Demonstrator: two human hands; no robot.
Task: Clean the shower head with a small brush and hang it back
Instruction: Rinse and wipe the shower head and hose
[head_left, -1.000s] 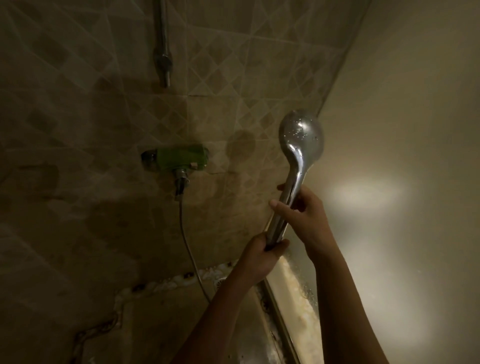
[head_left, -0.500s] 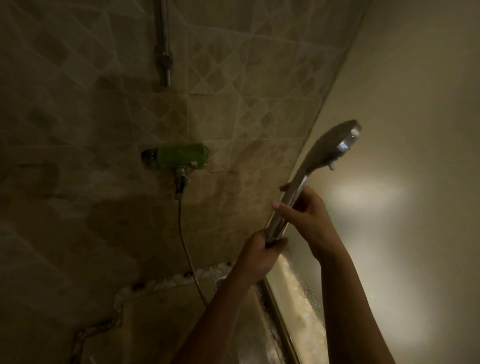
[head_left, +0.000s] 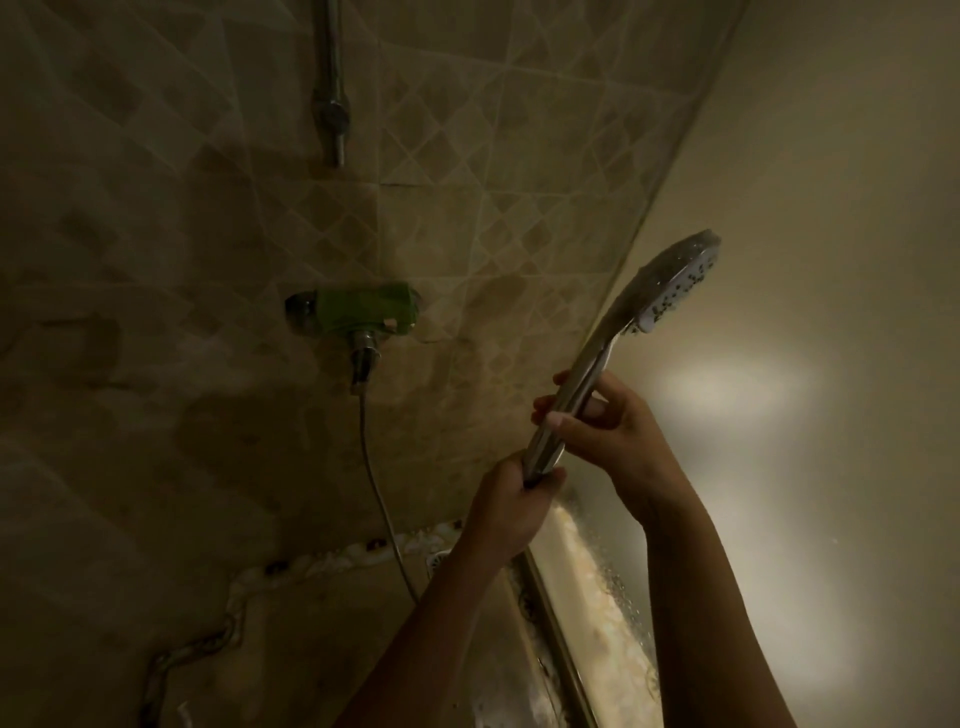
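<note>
Two hands of ours hold the shower head (head_left: 652, 283), at three o'clock from the view's centre. Our left hand (head_left: 511, 512) curls round the handle's bottom end, and our right hand (head_left: 618, 436) pinches the handle just above. It slants up toward one o'clock. The green mixer valve (head_left: 366, 309) sits at ten o'clock from our hands, its hose (head_left: 376, 483) hanging toward six.

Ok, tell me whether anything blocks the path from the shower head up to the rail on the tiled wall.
Nothing visible does. The shower head, gripped at its handle by the left hand and right hand, has open air up-left to the rail. The hose hangs lower, below the green valve, off that path.
</note>
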